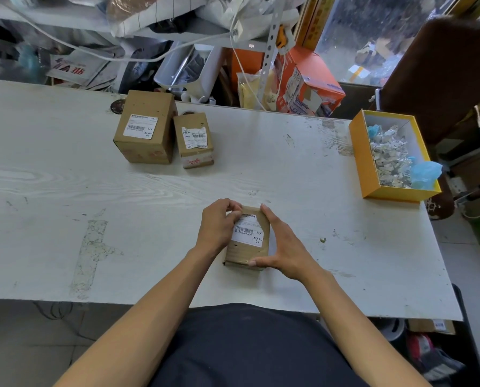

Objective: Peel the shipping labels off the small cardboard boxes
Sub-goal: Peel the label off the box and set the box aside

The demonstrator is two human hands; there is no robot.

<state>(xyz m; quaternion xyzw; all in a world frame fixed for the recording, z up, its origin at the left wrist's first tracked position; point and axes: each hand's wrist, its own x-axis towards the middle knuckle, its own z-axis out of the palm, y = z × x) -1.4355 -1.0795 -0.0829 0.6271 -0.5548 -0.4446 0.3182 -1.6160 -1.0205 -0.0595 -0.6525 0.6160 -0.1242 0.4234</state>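
A small cardboard box [240,254] lies on the white table [65,191] near its front edge. Its white shipping label [248,234] is torn along the top edge. My left hand [219,226] curls over the box's upper left corner, fingertips at the label's top edge. My right hand [283,247] holds the box's right side, thumb at the near corner and fingers along the right edge. Two more cardboard boxes stand at the back left: a larger one [146,127] with a whole label and a smaller one [195,141] with a crumpled, partly lifted label.
A yellow box [364,163] with crumpled peeled labels and blue scraps sits at the table's right edge. Shelves, bags, cables and an orange carton crowd the space behind the table. A brown chair stands at the far right.
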